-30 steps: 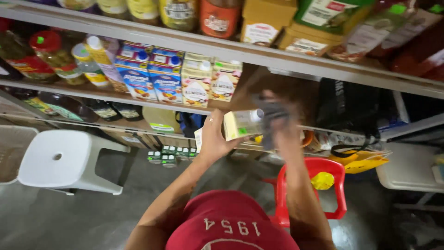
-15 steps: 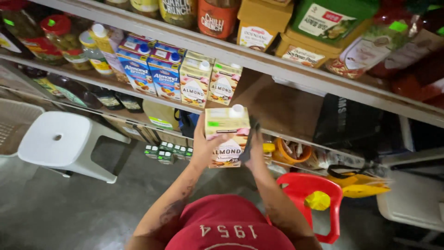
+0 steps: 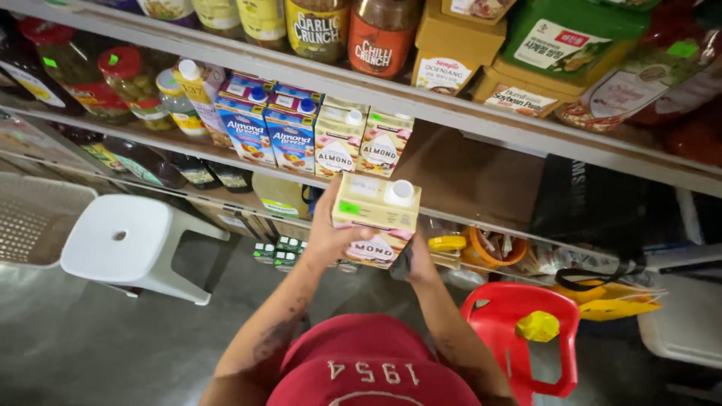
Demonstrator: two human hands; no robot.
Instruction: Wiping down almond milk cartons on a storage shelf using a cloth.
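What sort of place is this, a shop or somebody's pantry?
Most likely a small grocery shop or its stockroom. The shelves hold rows of the same goods: blue and cream drink cartons, with jars of sauce above. Both hands hold a cream carton in front of them. Plastic stools stand on a bare floor.

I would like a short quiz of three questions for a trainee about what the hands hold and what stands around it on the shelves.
1. True or false: both hands hold the beige carton.
2. Which cartons stand directly left of the two beige cartons on the shelf? A) blue cartons B) green tubs C) glass jars
3. What colour is the stool on the floor to the left?

Key
1. True: the left hand grips its left side, and the right hand supports it from below.
2. A, the blue cartons.
3. White.
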